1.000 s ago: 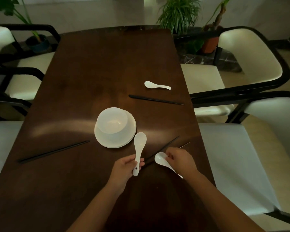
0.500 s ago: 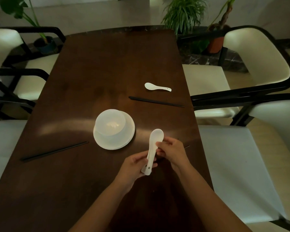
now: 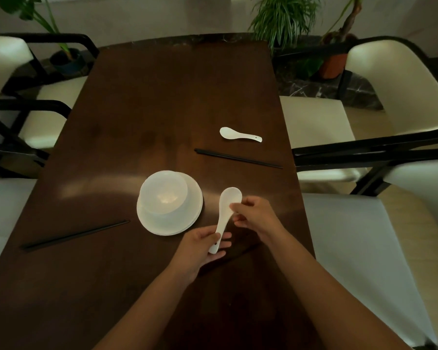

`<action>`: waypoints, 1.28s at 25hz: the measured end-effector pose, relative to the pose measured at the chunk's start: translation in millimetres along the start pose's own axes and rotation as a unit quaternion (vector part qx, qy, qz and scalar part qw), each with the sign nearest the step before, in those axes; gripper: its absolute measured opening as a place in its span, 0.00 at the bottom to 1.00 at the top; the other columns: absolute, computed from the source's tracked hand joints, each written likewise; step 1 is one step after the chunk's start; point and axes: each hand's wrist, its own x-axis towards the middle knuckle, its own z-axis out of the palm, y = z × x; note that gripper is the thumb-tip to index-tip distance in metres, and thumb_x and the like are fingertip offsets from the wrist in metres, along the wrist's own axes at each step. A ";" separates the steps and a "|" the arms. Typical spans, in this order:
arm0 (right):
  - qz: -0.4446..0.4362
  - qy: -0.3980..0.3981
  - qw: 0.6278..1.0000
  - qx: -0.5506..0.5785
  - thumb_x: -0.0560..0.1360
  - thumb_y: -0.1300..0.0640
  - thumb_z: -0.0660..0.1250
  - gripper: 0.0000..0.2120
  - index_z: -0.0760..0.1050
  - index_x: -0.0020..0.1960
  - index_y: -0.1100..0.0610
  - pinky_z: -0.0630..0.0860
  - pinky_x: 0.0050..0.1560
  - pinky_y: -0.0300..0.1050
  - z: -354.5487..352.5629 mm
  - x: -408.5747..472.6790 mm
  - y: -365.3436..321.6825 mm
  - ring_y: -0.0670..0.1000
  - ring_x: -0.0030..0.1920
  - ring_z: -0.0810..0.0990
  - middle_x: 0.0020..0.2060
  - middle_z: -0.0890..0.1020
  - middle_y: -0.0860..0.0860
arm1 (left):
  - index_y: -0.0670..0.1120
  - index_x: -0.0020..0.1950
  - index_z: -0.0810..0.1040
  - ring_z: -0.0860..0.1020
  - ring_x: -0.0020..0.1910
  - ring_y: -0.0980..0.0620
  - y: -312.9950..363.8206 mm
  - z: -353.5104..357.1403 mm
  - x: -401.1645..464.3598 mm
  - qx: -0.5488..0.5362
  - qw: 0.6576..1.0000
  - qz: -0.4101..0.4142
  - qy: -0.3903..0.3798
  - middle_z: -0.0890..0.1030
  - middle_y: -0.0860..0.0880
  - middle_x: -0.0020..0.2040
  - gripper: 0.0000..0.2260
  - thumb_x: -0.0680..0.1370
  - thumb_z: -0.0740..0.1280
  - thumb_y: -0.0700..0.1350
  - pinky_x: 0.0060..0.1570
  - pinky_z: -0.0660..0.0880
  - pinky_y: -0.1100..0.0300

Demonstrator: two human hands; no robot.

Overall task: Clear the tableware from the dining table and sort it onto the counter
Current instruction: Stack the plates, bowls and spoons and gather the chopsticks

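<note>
The right hand [image 3: 257, 218] has brought its spoon across onto the left hand's [image 3: 200, 245] — both spoons [image 3: 225, 213] now stacked, held off the worktop [image 3: 162, 109].

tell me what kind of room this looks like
Probably a home dining room: a long dark wooden table with cream padded chairs along both sides, white bowls stacked on plates, a spoon and chopsticks laid out, and potted plants on the floor beyond.
</note>
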 end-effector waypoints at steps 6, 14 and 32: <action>-0.119 0.111 0.972 -0.170 0.74 0.53 0.66 0.12 0.79 0.53 0.59 0.80 0.37 0.41 -31.5 109.4 -77.5 0.50 0.38 0.81 0.41 0.82 0.52 | 0.45 0.52 0.78 0.82 0.50 0.51 39.1 -3.2 40.5 -0.061 0.997 0.040 0.020 0.85 0.48 0.47 0.07 0.78 0.62 0.39 0.52 0.77 0.52; -0.195 0.159 0.782 -0.570 0.77 0.58 0.62 0.17 0.71 0.66 0.57 0.72 0.60 0.50 -35.1 239.8 -118.9 0.58 0.62 0.74 0.63 0.76 0.58 | 0.44 0.55 0.76 0.82 0.50 0.49 54.9 1.4 84.9 -0.169 0.984 0.050 0.020 0.84 0.44 0.50 0.07 0.78 0.62 0.38 0.51 0.78 0.54; -0.074 -0.061 0.995 0.024 0.74 0.60 0.66 0.04 0.78 0.42 0.57 0.75 0.26 0.33 -13.7 25.9 -61.9 0.42 0.23 0.76 0.23 0.80 0.47 | 0.49 0.49 0.81 0.83 0.45 0.53 58.7 19.5 54.1 -0.112 0.989 0.100 0.007 0.85 0.51 0.44 0.06 0.77 0.65 0.42 0.39 0.80 0.62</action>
